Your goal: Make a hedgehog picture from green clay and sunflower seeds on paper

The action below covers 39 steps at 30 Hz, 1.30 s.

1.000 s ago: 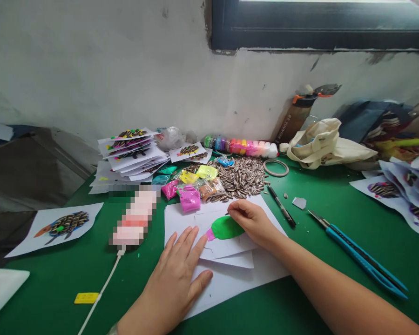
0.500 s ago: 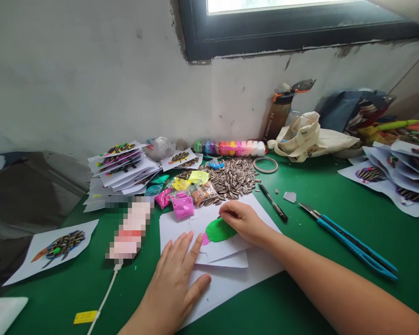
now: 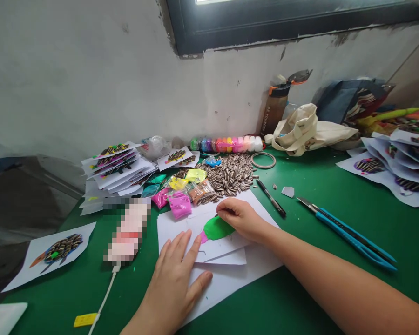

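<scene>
My left hand (image 3: pixel 176 279) lies flat with fingers spread on a stack of white paper sheets (image 3: pixel 226 279), holding them down on the green table (image 3: pixel 317 218). On the top sheet sits a flat green clay shape (image 3: pixel 214 229) with a small pink tip. My right hand (image 3: pixel 239 217) rests at the top edge of that green clay, its fingers pinched together on something small that I cannot make out. A heap of striped sunflower seeds (image 3: pixel 230 174) lies just behind the paper.
Small bags of coloured clay (image 3: pixel 179 190) lie beside the seeds. Left: a stack of finished seed pictures (image 3: pixel 120 165), one loose picture (image 3: pixel 54 251), a blurred object (image 3: pixel 127 230) on a white cable. Right: black pen (image 3: pixel 271 197), blue utility knife (image 3: pixel 349 232), tape ring (image 3: pixel 263 160), cloth bag (image 3: pixel 305 128), bottle (image 3: pixel 277 104).
The view has shifted, moving everything slightly left and up in the picture. Both hands stay in place on the paper and green clay.
</scene>
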Each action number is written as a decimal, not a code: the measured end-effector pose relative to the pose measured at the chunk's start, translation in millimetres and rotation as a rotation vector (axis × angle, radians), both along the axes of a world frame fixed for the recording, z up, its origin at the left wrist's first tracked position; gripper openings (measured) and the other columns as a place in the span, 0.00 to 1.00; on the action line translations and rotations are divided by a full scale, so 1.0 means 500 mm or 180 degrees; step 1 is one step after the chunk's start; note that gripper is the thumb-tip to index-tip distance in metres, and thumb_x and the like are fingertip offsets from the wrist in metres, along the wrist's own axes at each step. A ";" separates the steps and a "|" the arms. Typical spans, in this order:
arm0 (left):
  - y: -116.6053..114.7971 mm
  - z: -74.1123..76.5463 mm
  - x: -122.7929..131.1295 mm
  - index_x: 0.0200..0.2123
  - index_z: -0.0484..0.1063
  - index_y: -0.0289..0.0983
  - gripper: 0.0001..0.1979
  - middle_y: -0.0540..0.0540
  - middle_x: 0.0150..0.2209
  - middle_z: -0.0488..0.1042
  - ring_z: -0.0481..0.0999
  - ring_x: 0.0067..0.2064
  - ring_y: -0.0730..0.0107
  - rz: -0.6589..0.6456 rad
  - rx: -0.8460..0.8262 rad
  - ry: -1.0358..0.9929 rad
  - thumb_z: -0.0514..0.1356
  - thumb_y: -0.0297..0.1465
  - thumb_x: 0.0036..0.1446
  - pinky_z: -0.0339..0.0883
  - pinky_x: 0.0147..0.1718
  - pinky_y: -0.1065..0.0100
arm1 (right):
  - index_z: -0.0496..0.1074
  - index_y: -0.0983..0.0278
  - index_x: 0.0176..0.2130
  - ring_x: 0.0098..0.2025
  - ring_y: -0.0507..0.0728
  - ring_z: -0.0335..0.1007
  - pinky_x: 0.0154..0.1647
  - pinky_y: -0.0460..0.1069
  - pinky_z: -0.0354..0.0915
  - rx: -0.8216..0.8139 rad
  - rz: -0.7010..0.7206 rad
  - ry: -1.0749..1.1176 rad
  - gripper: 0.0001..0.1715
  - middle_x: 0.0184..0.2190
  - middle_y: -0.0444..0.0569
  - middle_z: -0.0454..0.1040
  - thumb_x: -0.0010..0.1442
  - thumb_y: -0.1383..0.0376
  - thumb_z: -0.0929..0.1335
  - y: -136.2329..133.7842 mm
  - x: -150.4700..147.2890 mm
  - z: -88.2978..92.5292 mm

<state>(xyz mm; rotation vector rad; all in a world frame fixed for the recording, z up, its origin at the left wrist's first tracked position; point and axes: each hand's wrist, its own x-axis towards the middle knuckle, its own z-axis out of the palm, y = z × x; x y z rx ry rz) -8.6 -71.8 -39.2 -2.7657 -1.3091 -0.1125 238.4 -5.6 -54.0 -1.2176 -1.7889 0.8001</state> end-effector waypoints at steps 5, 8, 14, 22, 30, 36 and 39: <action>0.002 0.003 -0.001 0.66 0.52 0.37 0.33 0.38 0.64 0.60 0.62 0.63 0.50 -0.0002 -0.0029 -0.0015 0.52 0.46 0.63 0.62 0.57 0.45 | 0.72 0.62 0.31 0.34 0.52 0.69 0.36 0.46 0.62 0.0023 -0.0011 0.0080 0.08 0.30 0.43 0.74 0.59 0.72 0.65 0.001 0.000 -0.002; 0.005 0.007 0.001 0.67 0.51 0.38 0.34 0.38 0.64 0.60 0.61 0.63 0.50 -0.0013 -0.0073 0.0026 0.51 0.47 0.63 0.62 0.56 0.45 | 0.73 0.62 0.31 0.34 0.52 0.69 0.36 0.46 0.62 0.0022 -0.0001 0.0080 0.08 0.30 0.43 0.74 0.59 0.72 0.65 0.000 -0.001 -0.003; 0.007 0.010 0.010 0.65 0.55 0.40 0.32 0.39 0.65 0.59 0.60 0.64 0.49 0.0033 -0.0081 0.0063 0.51 0.47 0.63 0.62 0.56 0.44 | 0.73 0.62 0.32 0.34 0.52 0.69 0.37 0.46 0.62 0.0009 0.0018 0.0056 0.09 0.30 0.44 0.74 0.58 0.73 0.65 -0.002 0.000 0.001; 0.010 0.014 0.016 0.64 0.58 0.44 0.31 0.38 0.64 0.61 0.61 0.63 0.46 0.0061 -0.0174 0.0055 0.52 0.49 0.61 0.62 0.56 0.43 | 0.73 0.62 0.31 0.33 0.52 0.68 0.36 0.46 0.62 0.0022 0.0012 0.0084 0.08 0.30 0.44 0.73 0.58 0.73 0.65 0.000 -0.001 0.003; 0.004 0.008 0.019 0.65 0.56 0.47 0.28 0.37 0.64 0.60 0.60 0.64 0.46 0.0041 -0.0091 0.0017 0.53 0.44 0.62 0.60 0.56 0.41 | 0.73 0.63 0.31 0.34 0.52 0.68 0.36 0.46 0.62 0.0040 0.0045 0.0068 0.08 0.30 0.44 0.73 0.58 0.73 0.65 0.001 0.001 0.001; 0.005 0.010 0.023 0.63 0.60 0.47 0.28 0.36 0.63 0.62 0.62 0.62 0.43 0.0058 -0.0086 0.0050 0.54 0.45 0.62 0.61 0.55 0.40 | 0.73 0.63 0.31 0.33 0.52 0.68 0.36 0.46 0.62 0.0054 0.0042 0.0050 0.08 0.29 0.44 0.74 0.58 0.72 0.65 0.002 0.001 -0.001; 0.001 0.007 0.021 0.66 0.53 0.45 0.30 0.36 0.64 0.60 0.59 0.64 0.44 0.0063 -0.0125 -0.0072 0.53 0.44 0.63 0.58 0.56 0.39 | 0.73 0.62 0.32 0.33 0.52 0.69 0.36 0.46 0.63 0.0041 0.0031 0.0027 0.08 0.30 0.44 0.74 0.59 0.72 0.65 0.001 0.000 0.000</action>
